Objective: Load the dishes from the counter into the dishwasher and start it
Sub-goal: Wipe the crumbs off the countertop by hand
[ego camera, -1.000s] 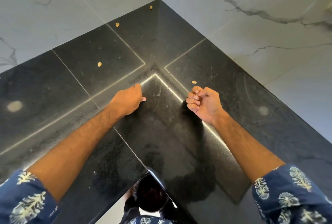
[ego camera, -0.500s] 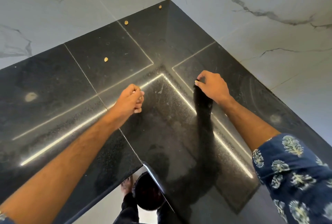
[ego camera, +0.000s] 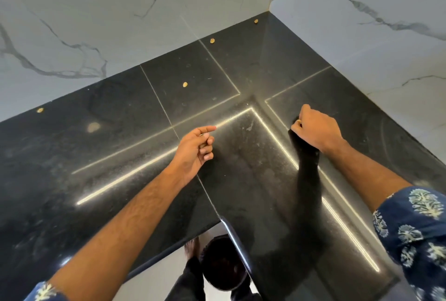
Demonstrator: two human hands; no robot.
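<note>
No dish and no dishwasher is in view. I look down at the corner of a black stone counter point(ego camera: 120, 156). My left hand point(ego camera: 193, 151) hovers just above the middle of the counter, index finger stretched out and the other fingers curled round what looks like a small tan bit point(ego camera: 202, 147). My right hand point(ego camera: 316, 129) rests on the counter to the right and pinches another small tan bit point(ego camera: 299, 121) at its fingertips.
Several loose tan bits lie on the counter: one point(ego camera: 185, 84) ahead of my left hand, one point(ego camera: 212, 40) and one point(ego camera: 256, 21) near the back corner, one point(ego camera: 40, 109) far left. White marble walls point(ego camera: 120, 23) close both far sides. The counter's inner corner edge point(ego camera: 220, 220) is near me.
My right hand reached forward onto the counter and closed on the tan bit that lay by its fingers. My left hand lifted and turned, its index finger now stretched out. The view shifted left.
</note>
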